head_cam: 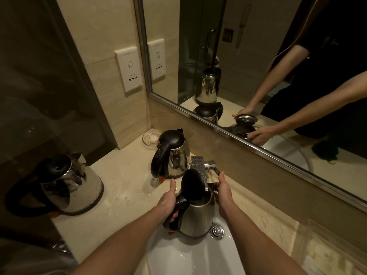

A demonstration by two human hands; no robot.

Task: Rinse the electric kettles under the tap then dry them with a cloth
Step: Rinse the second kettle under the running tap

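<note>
Head camera view: we hold a steel kettle (pixel 198 217) upright over the white sink (pixel 188 259), just below the tap (pixel 204 167), its black lid open. Our left hand (pixel 166 203) grips its black handle and our right hand (pixel 224 193) wraps around its spout side. On the counter (pixel 123 175), a second kettle (pixel 172 153) stands beside the tap and a third kettle (pixel 65 183) stands further left.
</note>
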